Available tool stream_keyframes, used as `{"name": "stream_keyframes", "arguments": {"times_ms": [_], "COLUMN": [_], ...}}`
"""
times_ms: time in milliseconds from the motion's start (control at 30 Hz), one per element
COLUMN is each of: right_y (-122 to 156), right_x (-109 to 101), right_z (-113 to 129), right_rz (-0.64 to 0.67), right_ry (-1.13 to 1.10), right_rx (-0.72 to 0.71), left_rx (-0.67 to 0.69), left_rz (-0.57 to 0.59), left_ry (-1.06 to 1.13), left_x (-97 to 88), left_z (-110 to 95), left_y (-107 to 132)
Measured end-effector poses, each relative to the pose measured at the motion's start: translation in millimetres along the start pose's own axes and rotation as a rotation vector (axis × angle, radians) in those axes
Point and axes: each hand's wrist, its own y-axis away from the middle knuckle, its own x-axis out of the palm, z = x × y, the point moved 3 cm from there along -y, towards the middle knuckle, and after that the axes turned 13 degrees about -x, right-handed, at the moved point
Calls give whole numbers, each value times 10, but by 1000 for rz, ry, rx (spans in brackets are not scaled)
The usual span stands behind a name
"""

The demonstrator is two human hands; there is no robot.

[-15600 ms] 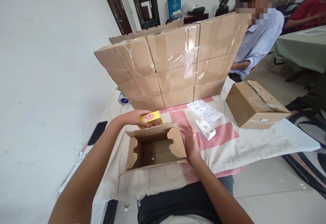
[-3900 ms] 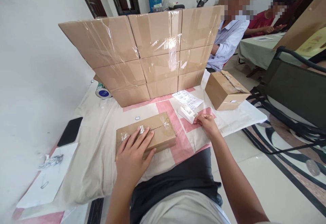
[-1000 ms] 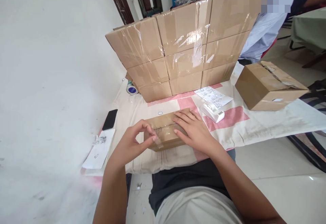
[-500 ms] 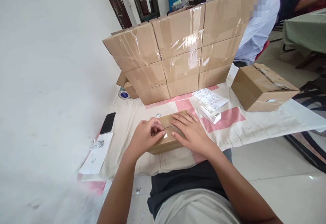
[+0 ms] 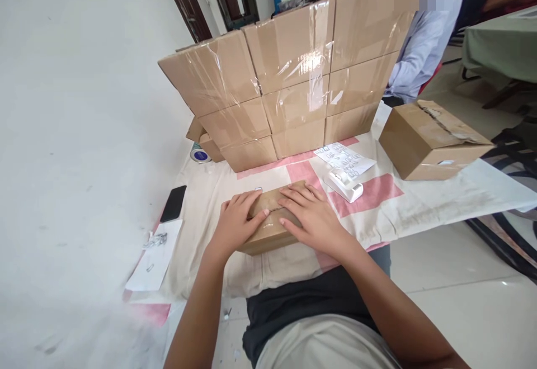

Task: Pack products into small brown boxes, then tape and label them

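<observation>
In the head camera's view, two hands lay palm down on a small cardboard carton (image 5: 271, 240) at the centre of the frame, its flaps folded flat along a seam. The left hand (image 5: 239, 221), fingers loosely bent and thumb set apart, touched the carton's left end; the right hand (image 5: 312, 212), fingers spread wide, covered the right end. Just right of centre, a white tape dispenser (image 5: 344, 185) sat on the pink-and-cream tablecloth (image 5: 369, 195), beside a sheet of drawings (image 5: 346, 159). A stacked wall of taped boxes (image 5: 293, 100) rose behind, with a larger carton (image 5: 432, 145) at right. At left, a black phone (image 5: 173, 203) lay near white paper (image 5: 155, 263). A person in a pale blue shirt (image 5: 434, 39) sat at upper right.
</observation>
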Motion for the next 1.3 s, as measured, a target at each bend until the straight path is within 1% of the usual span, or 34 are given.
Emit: {"name": "stream_keyframes", "arguments": {"times_ms": [133,233,367,467,533,600,667,700,767,833,900,933,1000,1067,1100,1167,1233,1267,1300], "right_y": [-28,-40,-38,-28,-5,39,112,160,268,369,435,450,440,390,364,333,350,374,405], "right_x": [1,-4,2,10,4,-19,-80,-129,-249,-373,-463,-489,-488,-419,-364,-237,-121,-73,-32], "right_z": [7,6,2,5,-1,-37,-157,-267,-597,-1047,-1566,-1832,-2323,-2716,-2867,-3080,-3191,-3217,-3228], "right_rz": [27,20,-2,-56,-108,-158,-241,-300,-430,-510,-513,-487,-379,-216,-125,46,159,196,223], "right_ry": [6,5,-15,-54,-118,-243,-391,-442,-454,-370,-268,-216,-135,-91,-71,-20,42,60,63], "right_rx": [3,5,6,11,10,-16,-28,-12,70,184,298,352,403,371,342,285,254,247,245], "left_rx": [-59,-73,-78,-106,-105,-91,-91,-98,-130,-171,-198,-201,-181,-142,-127,-125,-166,-192,-217], "left_rz": [59,73,63,61,62,64,70,73,76,74,68,61,46,44,40,-17,-145,-220,-287], "left_ry": [25,60,117,110,78,52,56,69,99,109,102,98,104,142,181,319,527,638,746], "left_x": [27,27,23,25,28,30,31,32,39,60,94,111,133,122,100,28,-21,-7,48], "left_z": [11,17,8,2,3,15,42,60,102,142,165,166,149,122,118,157,279,368,470], "left_y": [-52,-92,-130,-132,-121,-109,-104,-107,-133,-193,-296,-364,-525,-711,-811,-1026,-1254,-1368,-1478]}}
